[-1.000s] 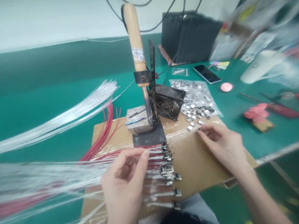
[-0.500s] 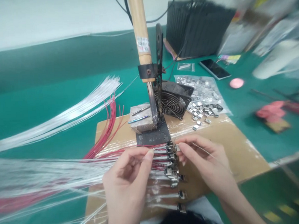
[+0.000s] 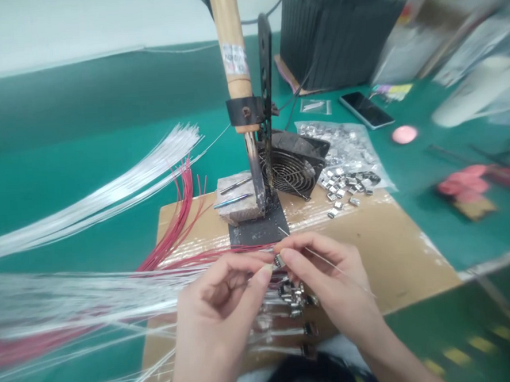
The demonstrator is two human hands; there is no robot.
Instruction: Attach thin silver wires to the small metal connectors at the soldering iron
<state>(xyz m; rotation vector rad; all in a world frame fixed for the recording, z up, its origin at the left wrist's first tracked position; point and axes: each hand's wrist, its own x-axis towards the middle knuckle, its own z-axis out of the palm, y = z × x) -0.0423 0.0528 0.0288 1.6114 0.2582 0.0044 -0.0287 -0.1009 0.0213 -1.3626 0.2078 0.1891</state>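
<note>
My left hand is closed in a pinch, apparently on a thin wire; its fingertips hide the end. Thumb and forefinger of my right hand grip a small metal connector, right beside the left fingertips. A thin silvery strand of solder wire also runs through the right hand, its tip sticking up past the fingers. Below the hands lies a row of wired connectors, partly covered by the fingers. Clear-white wires and red wires stretch away to the left.
A wooden-handled soldering iron stands clamped tip-down over a block with two thin tools. Behind are a small fan, loose connectors and a bag of connectors. A phone lies farther right. Cardboard covers the bench.
My right hand has moved left, bringing the connector up against the left fingertips. My left hand has shifted slightly right. The solder tip now shows above the right fingers.
</note>
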